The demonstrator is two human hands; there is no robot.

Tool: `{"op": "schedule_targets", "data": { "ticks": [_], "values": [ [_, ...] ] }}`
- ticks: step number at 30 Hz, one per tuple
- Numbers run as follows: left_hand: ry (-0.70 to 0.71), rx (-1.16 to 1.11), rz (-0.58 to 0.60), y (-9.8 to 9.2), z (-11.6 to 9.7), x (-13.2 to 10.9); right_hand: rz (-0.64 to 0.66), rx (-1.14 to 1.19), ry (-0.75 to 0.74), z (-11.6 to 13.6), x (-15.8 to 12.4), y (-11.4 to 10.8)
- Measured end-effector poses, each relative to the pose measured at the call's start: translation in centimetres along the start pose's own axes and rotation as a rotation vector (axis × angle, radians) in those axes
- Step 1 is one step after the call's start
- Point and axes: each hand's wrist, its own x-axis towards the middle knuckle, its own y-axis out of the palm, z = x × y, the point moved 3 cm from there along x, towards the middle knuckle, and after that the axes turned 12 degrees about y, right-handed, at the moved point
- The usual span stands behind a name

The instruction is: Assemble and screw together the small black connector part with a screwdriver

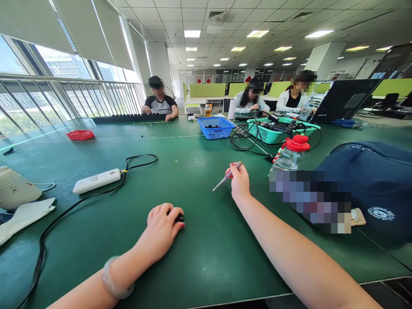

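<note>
My right hand (238, 181) is raised a little above the green table (199, 249) and pinches a small screwdriver (224, 178) with a clear reddish handle, its metal tip pointing down to the left. My left hand (163, 228) lies on the table with its fingers curled over a small black object (179, 218), most of which is hidden. A ring is on one finger and a pale bangle (115, 285) sits on that wrist.
A white power strip (96, 180) with a black cable (48, 231) lies at left, beside a white appliance (14, 189). A red-capped bottle (289, 158) and dark blue bag (373, 184) stand right. Blue basket (215, 127), teal basket (273, 132), red tray (80, 135) lie beyond. Three people sit far across.
</note>
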Motion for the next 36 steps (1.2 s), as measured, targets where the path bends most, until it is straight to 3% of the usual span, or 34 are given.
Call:
{"op": "schedule_targets", "data": {
  "ticks": [7,10,12,17,20,28,36],
  "values": [
    [-0.297,0.155,-0.040,-3.3,14.7,-2.5,0.015,-0.005,-0.011,0.1,0.0,0.1],
    [-0.345,0.147,0.017,-5.0,19.0,-3.1,0.021,-0.006,-0.014,0.0,0.0,0.2],
    [-0.396,0.133,0.027,-5.8,20.4,-3.4,0.023,-0.010,-0.012,0.0,0.1,0.2],
    [-0.405,0.144,-0.147,-7.5,19.9,-3.4,0.030,-0.012,-0.005,-0.2,0.1,0.2],
    [-0.500,0.135,-0.230,-8.4,19.0,-3.8,0.034,-0.020,-0.004,-0.2,0.1,0.2],
    [-0.759,0.167,-0.193,-9.1,19.4,-5.4,0.058,-0.038,-0.009,-0.4,-0.2,0.3],
    [-0.726,0.210,-0.153,-9.0,19.3,-5.9,0.066,-0.042,0.006,-0.5,-0.2,0.3]
  ]
}}
